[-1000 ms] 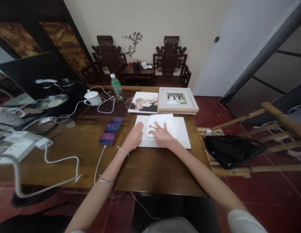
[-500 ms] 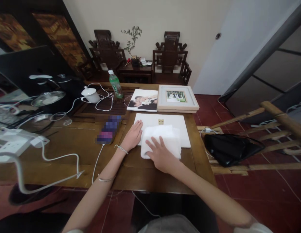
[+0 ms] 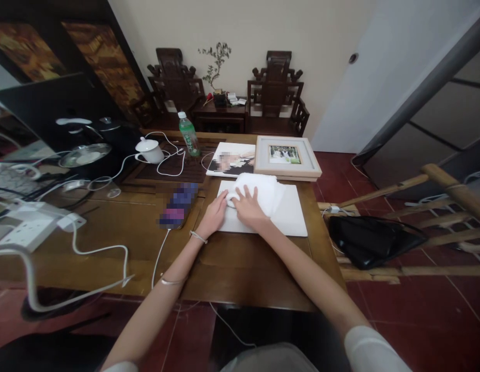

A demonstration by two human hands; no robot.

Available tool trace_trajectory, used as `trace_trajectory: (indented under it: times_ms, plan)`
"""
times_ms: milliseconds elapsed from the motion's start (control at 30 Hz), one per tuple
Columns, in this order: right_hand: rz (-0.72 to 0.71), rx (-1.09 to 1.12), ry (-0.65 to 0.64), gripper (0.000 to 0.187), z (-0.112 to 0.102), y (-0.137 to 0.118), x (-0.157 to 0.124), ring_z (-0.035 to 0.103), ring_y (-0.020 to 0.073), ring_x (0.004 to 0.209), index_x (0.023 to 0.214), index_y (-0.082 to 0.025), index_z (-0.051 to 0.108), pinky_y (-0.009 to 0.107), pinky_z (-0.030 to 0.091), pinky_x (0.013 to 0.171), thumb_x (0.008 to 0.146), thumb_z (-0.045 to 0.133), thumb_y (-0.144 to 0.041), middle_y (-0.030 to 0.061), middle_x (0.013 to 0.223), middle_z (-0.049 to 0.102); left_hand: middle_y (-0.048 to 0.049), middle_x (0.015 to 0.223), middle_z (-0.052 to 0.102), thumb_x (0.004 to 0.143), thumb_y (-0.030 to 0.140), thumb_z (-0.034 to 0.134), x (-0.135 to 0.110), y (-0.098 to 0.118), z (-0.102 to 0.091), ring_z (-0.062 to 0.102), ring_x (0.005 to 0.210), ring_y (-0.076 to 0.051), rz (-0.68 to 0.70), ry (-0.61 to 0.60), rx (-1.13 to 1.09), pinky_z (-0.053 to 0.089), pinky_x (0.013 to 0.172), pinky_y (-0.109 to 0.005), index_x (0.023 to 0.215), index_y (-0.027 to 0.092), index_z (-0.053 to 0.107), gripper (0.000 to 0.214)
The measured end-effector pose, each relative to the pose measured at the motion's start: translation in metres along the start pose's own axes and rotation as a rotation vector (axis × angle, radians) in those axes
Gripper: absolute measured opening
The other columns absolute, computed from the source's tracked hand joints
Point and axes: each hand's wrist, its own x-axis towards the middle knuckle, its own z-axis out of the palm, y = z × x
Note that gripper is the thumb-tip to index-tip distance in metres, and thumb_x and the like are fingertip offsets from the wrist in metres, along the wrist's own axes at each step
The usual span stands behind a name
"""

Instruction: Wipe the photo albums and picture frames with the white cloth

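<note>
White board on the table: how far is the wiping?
Done: hard to tell, the board looks evenly white. In hand: the right hand presses the cloth on its far left part; the left hand steadies its left edge. Left: perhaps the bare near-right area.

Phone (image 3: 177,205): left of the white board (image 3: 292,217), we see only a pixelated blur.
Print (image 3: 231,161): behind the board, blurred across its middle.
Board's far-left part: hidden under the towel (image 3: 265,190) and right hand (image 3: 248,207).
Framed picture (image 3: 285,155): behind the board, too small to read.
</note>
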Motion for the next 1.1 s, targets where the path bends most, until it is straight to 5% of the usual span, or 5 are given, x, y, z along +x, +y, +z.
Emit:
trace_trajectory:
  times_ms: [300, 467, 733, 933, 1100]
  plan:
    - [-0.469, 0.125, -0.021, 0.038, -0.017, -0.027, -0.061, 0.034, 0.0306, 0.132, 0.109, -0.015, 0.062, 0.059, 0.023, 0.106, 0.079, 0.041, -0.004, 0.0137, 0.137, 0.05, -0.01, 0.145, 0.042, 0.098, 0.043, 0.018, 0.001, 0.005, -0.006, 0.038, 0.135, -0.017, -0.067, 0.199, -0.213, 0.026, 0.115, -0.037, 0.137, 0.013, 0.042, 0.054]
    - [-0.368, 0.198, -0.194, 0.04, -0.046, -0.009, -0.079, 0.062, 0.0225, 0.091, 0.106, -0.017, 0.063, 0.044, 0.04, 0.096, 0.077, 0.04, -0.003, 0.0123, 0.109, 0.065, -0.0144, 0.148, 0.036, 0.098, 0.04, 0.023, -0.002, 0.004, 0.002, 0.03, 0.139, -0.022, 0.055, 0.117, 0.038, 0.022, 0.116, -0.042, 0.138, 0.009, 0.04, 0.054]
    - [-0.038, 0.277, -0.008, 0.046, -0.032, 0.022, -0.014, 0.053, 0.0285, 0.112, 0.117, -0.013, 0.055, 0.048, 0.032, 0.099, 0.075, 0.039, -0.002, 0.0139, 0.112, 0.065, -0.0175, 0.144, 0.041, 0.095, 0.027, 0.031, -0.005, 0.006, 0.005, 0.031, 0.138, -0.028, 0.161, -0.068, 0.353, 0.026, 0.111, -0.052, 0.136, 0.011, 0.041, 0.046]
    - [-0.077, 0.437, 0.042, 0.042, -0.029, 0.009, 0.041, 0.059, 0.0226, 0.102, 0.113, -0.017, 0.059, 0.031, 0.041, 0.09, 0.078, 0.039, -0.005, 0.0069, 0.115, 0.066, -0.0167, 0.134, 0.051, 0.092, 0.021, 0.036, -0.004, 0.01, 0.002, 0.043, 0.13, -0.029, 0.182, -0.089, 0.366, 0.029, 0.109, -0.054, 0.129, 0.013, 0.049, 0.04]
    - [-0.04, 0.51, 0.031, 0.045, -0.044, 0.029, 0.038, 0.056, 0.0234, 0.11, 0.114, -0.014, 0.06, 0.03, 0.04, 0.094, 0.075, 0.039, -0.006, 0.008, 0.123, 0.063, -0.0157, 0.141, 0.045, 0.091, 0.023, 0.037, -0.005, 0.004, 0.005, 0.037, 0.135, -0.028, 0.17, -0.058, 0.356, 0.029, 0.11, -0.051, 0.133, 0.014, 0.045, 0.044]
